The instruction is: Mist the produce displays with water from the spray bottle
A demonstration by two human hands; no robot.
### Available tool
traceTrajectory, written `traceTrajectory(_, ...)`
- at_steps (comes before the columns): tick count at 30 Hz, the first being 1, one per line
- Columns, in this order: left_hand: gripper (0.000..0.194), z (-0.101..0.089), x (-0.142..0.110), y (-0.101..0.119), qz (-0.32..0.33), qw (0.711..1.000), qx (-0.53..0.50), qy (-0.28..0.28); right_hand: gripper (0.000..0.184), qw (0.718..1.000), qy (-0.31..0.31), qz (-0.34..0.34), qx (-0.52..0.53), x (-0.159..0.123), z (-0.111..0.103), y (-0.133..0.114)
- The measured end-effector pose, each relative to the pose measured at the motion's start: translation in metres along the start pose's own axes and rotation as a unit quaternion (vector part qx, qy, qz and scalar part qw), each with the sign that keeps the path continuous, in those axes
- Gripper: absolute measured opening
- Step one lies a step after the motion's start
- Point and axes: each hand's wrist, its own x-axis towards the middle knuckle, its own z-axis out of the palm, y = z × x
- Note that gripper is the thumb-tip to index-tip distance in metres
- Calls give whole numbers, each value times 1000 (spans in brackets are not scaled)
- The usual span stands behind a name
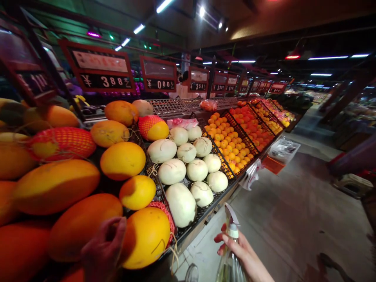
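Observation:
My right hand (242, 250) is closed round the neck of a clear spray bottle (229, 270) with a pale collar and trigger head, held over the aisle floor. Dim in shadow, my left hand (102, 248) hovers at or against the front melons, its fingers curled and thumb and fingertip close together; I see nothing between them. Closest to it are a large yellow melon (148, 237) on its right and an orange melon (86, 225) behind. Whether the hand touches either is unclear. White melons (197, 170) fill the crate beyond.
Crates of small oranges (227, 143) and redder fruit (249, 127) continue along the stand. Price signs (101, 66) hang above. A plastic bag (252, 174) dangles from the stand's edge, near a clear bin (283, 150). The grey aisle floor (296, 219) runs along the right.

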Motion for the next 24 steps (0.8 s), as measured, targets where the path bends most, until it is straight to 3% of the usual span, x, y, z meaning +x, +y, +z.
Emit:
traceTrajectory(5,30,54,1,15,53,999,-14,0,63,998,-27,-16,-54,22,-14,-19)
traceTrajectory(8,27,68,-4,8,88,995,-25,31,62,990,-109,-12,-91,45,-6,-35)
traceTrajectory(12,23,68,-8,5,89,994,-50,24,60,936,-311,7,-164,74,36,-57)
traceTrajectory(15,24,64,-9,11,112,992,-41,50,52,875,-421,-53,-235,89,74,-67)
traceTrajectory(18,28,61,-8,15,148,985,-34,87,49,823,-464,-110,-308,100,103,-71)
traceTrajectory(20,31,60,-7,15,167,980,-37,106,49,803,-469,-142,-339,107,115,-71)
traceTrajectory(24,27,59,-6,11,157,982,-29,104,47,807,-456,-173,-332,117,122,-68)
